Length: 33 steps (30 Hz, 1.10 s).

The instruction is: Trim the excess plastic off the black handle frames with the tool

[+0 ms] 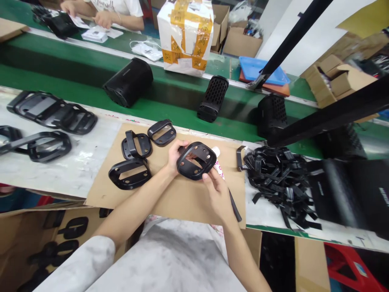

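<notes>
Both my hands hold a black plastic frame [199, 151] with a slot in its middle and round holes, tilted above the cardboard sheet [178, 202]. My left hand [176, 157] grips its left side, partly hidden behind it. Fingers of my right hand [217, 192] pinch the lower right edge. Just beyond that hand lies a white object with red lettering [219, 168], partly covered. A black rod [235, 205] shows beside my right wrist. Left of my hands rest similar black frames: one lower [130, 182], one with an upright strap [142, 145], and one farther back [164, 140].
A heap of black straps [276, 170] lies to the right. More black frames [48, 111] stand at left. Black speaker-like cases [129, 81] sit on the green belt [173, 95]. A taped white box [186, 36] and another person's hands [105, 19] are across; a black post [291, 36] slants at right.
</notes>
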### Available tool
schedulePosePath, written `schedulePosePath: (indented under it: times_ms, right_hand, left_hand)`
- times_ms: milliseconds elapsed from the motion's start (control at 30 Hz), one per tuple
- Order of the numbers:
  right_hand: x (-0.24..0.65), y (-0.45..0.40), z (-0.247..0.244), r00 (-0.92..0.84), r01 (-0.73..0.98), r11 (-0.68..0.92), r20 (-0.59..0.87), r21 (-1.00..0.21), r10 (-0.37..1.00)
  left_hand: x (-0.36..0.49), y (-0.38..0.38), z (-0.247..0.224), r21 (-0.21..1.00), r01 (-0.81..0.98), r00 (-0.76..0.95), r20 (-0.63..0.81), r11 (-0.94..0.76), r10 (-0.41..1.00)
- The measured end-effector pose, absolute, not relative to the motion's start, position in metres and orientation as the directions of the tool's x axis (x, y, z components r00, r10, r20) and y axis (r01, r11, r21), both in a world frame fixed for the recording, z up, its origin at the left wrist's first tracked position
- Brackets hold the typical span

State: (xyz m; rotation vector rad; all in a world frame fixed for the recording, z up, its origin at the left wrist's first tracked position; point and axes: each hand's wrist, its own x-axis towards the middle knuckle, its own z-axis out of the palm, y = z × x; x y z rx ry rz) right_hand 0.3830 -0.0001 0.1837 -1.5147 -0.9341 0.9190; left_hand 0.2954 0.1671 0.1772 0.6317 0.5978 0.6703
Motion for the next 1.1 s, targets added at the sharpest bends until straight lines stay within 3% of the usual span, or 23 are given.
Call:
schedulePosePath:
  times_ms: [133, 300, 467, 533, 733, 933, 1100]
  right_hand:
    - [0.38, 0.012, 0.177, 0.486, 0.051, -0.079, -0.045, -0.996, 0.873]
    - [0.39, 0.018, 0.173, 0.571, 0.149, 0.004, 0.089, -0.989, 0.816]
    - [0.404, 0.021, 0.188, 0.668, 0.308, 0.039, 0.245, -0.951, 0.703]
    - [0.411, 0.022, 0.191, 0.695, 0.379, 0.023, 0.301, -0.925, 0.653]
    - [0.429, 0.026, 0.191, 0.569, 0.595, 0.071, 0.482, -0.8, 0.666]
    - [0.425, 0.027, 0.191, 0.608, 0.468, 0.066, 0.376, -0.881, 0.699]
    - [0.419, 0.022, 0.187, 0.65, 0.52, -0.002, 0.394, -0.854, 0.65]
  left_hand:
    - [0.294, 0.158, 0.182, 0.693, -0.474, 0.714, -0.059, 0.544, 0.697]
    - [0.298, 0.147, 0.18, 0.742, -0.501, 0.752, 0.12, 0.445, 0.648]
    - [0.301, 0.143, 0.159, 0.855, -0.473, 0.77, 0.282, 0.215, 0.572]
    - [0.3, 0.138, 0.155, 0.892, -0.421, 0.808, 0.286, 0.167, 0.515]
    - [0.301, 0.126, 0.156, 0.915, -0.318, 0.883, 0.19, 0.249, 0.428]
    - [0.305, 0.116, 0.154, 0.911, -0.339, 0.829, 0.171, 0.235, 0.533]
    - [0.3, 0.111, 0.154, 0.935, -0.326, 0.813, 0.204, 0.137, 0.545]
